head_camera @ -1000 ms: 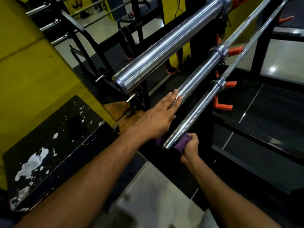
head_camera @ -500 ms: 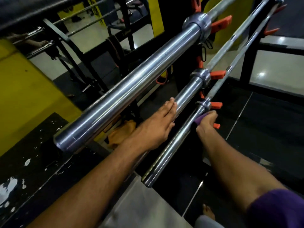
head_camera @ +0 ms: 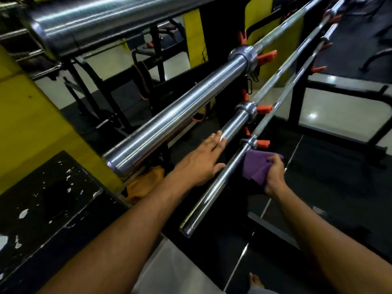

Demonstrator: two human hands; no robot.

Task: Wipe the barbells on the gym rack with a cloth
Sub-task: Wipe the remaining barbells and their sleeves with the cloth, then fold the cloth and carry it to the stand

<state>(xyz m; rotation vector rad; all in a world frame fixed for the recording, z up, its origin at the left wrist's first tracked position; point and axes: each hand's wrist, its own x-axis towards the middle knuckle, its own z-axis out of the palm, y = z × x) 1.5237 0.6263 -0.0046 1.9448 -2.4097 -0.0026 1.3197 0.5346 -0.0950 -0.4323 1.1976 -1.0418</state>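
My right hand [head_camera: 274, 175] has its grip closed around a bunched purple cloth [head_camera: 257, 165], fingers curled over the folds. The cloth is pressed against the sleeve of the lowest barbell [head_camera: 214, 193], on its right side, just short of that bar's collar [head_camera: 251, 142] and the orange rack peg [head_camera: 263, 143] beside it. Part of the cloth hangs loose below my fingers, apart from the steel.

My left hand [head_camera: 203, 161] lies flat with a wide, relaxed grip, holding nothing. Its fingers are straight and rest along the sleeve of the second barbell [head_camera: 235, 124], the next one up from the lowest barbell, and the thumb points toward the lowest barbell's sleeve without clearly touching it.

Above and to the left of the lowest barbell runs a third barbell [head_camera: 174, 119] with a much thicker-looking chrome sleeve and a broad collar near another orange peg. Higher still, a fourth barbell [head_camera: 84, 22] crosses the top of the view, blurred. All four sleeves point toward me from the black rack upright [head_camera: 222, 35], and the thin shafts carry on beyond it, up and to the right.

Left of the lowest barbell's free end stands a black box [head_camera: 42, 209] with chipped paint against a yellow wall [head_camera: 31, 128]. An orange rag [head_camera: 142, 185] lies between the box and the lowest barbell, under the third barbell's end. Below the free end is dark tiled floor [head_camera: 339, 198].
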